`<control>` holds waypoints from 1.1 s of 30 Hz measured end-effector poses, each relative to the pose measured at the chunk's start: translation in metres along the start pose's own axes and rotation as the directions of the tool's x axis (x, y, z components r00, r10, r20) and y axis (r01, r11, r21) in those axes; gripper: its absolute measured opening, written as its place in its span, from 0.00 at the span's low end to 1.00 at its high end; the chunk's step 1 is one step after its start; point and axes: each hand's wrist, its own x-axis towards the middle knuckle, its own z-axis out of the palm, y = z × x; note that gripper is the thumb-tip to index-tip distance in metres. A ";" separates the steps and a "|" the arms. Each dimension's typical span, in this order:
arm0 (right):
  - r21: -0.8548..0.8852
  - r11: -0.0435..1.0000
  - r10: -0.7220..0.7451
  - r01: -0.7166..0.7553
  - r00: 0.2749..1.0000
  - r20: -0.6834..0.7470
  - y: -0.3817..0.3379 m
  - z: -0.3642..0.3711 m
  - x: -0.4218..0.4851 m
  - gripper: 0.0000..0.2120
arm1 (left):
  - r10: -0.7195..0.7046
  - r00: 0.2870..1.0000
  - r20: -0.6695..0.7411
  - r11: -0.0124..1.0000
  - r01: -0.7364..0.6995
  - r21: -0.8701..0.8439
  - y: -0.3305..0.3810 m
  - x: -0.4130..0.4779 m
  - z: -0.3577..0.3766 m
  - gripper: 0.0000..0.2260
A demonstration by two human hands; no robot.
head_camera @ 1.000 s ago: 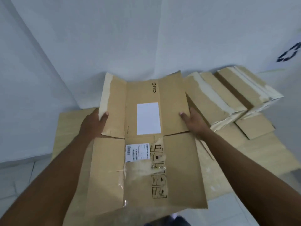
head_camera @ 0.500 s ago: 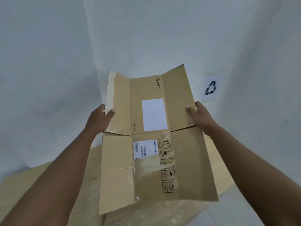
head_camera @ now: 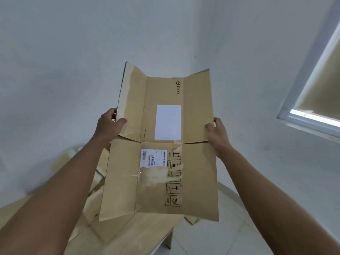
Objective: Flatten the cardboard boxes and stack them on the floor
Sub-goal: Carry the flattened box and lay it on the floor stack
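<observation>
pinching side edges of flattened box (head_camera: 197, 168) between left grip (head_camera: 108, 126) and right grip (head_camera: 218, 133)

"PICO" printed in black with a round logo (head_camera: 177, 87) up top on the cardboard box (head_camera: 198, 162). Below it, a blank white sticker (head_camera: 167, 122). Then a barcoded shipping label (head_camera: 153, 158), its print too small to read, and beside that a column of handling symbols (head_camera: 173, 188), with two up-arrows at the top.
</observation>
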 end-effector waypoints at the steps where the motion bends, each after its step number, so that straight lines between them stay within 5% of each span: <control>1: 0.003 1.000 0.006 -0.006 1.000 -0.024 0.004 -0.016 0.010 0.15 | 0.024 0.999 0.025 0.999 -0.023 -0.040 0.010 0.006 0.018 0.10; 12: -0.007 0.999 0.046 -0.048 0.978 -0.203 0.104 -0.135 0.165 0.14 | 0.022 0.983 0.180 0.941 0.041 -0.336 0.032 0.104 0.262 0.07; 23: -0.119 0.966 0.207 -0.228 0.964 -0.166 0.201 -0.199 0.355 0.16 | -0.164 0.955 0.245 0.914 0.241 -0.326 -0.001 0.193 0.477 0.07; 33: -0.175 0.929 0.350 -0.327 0.929 0.123 0.305 -0.189 0.501 0.14 | -0.453 0.891 -0.021 0.861 0.432 -0.268 -0.077 0.201 0.590 0.11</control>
